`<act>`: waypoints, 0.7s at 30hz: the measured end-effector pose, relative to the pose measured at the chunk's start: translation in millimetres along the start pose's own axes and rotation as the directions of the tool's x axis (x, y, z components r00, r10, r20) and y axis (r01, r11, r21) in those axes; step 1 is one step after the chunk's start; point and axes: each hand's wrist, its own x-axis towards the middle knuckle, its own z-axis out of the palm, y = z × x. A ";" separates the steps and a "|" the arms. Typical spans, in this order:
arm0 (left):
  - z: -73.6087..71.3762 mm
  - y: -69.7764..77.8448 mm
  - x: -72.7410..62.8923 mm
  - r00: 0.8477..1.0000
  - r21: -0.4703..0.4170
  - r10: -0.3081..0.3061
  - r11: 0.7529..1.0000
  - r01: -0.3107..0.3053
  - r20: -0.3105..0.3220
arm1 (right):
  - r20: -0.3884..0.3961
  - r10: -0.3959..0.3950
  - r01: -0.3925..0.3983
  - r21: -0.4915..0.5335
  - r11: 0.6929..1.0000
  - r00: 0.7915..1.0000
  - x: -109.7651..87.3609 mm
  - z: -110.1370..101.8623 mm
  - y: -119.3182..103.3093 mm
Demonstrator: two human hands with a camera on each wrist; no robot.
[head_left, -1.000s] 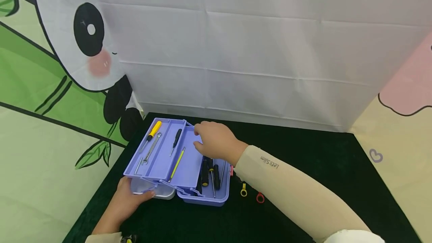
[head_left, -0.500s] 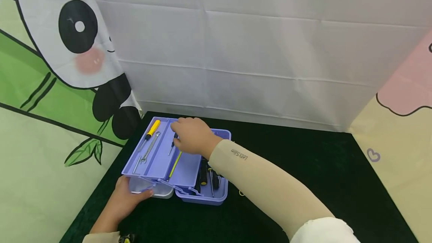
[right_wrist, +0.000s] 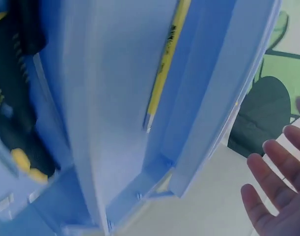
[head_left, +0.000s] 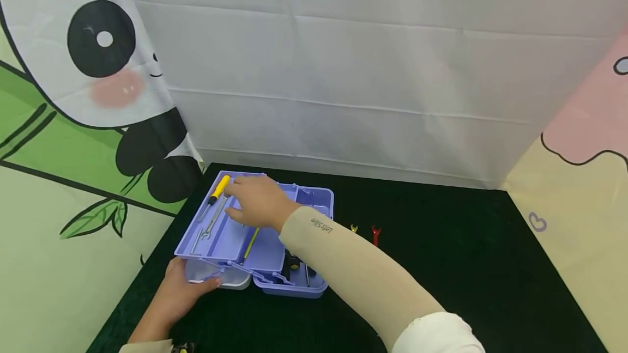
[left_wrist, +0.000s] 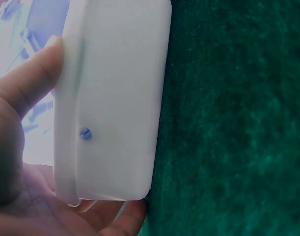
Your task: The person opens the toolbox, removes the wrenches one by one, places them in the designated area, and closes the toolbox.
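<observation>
The purple cantilever toolbox [head_left: 314, 290] stood unfolded on the worktop [head_left: 490, 266], its trays spread and not yet folded in, with a yellow-handled screwdriver [head_left: 218, 190] and a combination spanner [head_left: 213, 221] in the upper tray [head_left: 223, 245]. A yellow spanner [head_left: 354, 228] and a red spanner [head_left: 376, 235] lay outside, so the work looked only part done. The left hand [head_left: 183, 286] gripped the pale lid [left_wrist: 122, 98], while the right hand [head_left: 257, 200], fingers loosely extended and holding nothing, hovered above the trays
</observation>
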 end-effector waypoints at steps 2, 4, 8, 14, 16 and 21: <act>-0.3 0.2 0.2 1.000 0.001 -0.009 1.000 0.009 -0.002 | 0.006 0.020 -0.020 0.020 1.000 1.000 4.2 4.2 -1.5; -0.6 0.6 -0.1 1.000 0.004 -0.012 1.000 0.012 -0.003 | 0.012 0.026 -0.027 0.037 0.999 1.000 6.5 8.1 -3.7; -1.7 0.7 -2.1 1.000 0.000 -0.007 1.000 0.007 -0.001 | 0.035 0.029 -0.031 0.056 0.998 0.999 10.7 16.7 -9.0; -2.3 0.8 -4.2 1.000 -0.004 -0.011 1.000 0.011 0.006 | 0.035 0.069 -0.071 0.045 0.996 0.997 15.8 20.9 -17.7; -3.0 0.6 -5.0 1.000 -0.005 -0.014 1.000 0.014 0.007 | 0.038 0.078 -0.079 0.039 0.996 0.996 18.2 21.7 -21.6; -4.0 -0.5 -8.4 1.000 -0.014 -0.025 1.000 0.025 0.012 | 0.071 0.088 -0.090 0.029 0.995 0.994 21.2 25.6 -30.8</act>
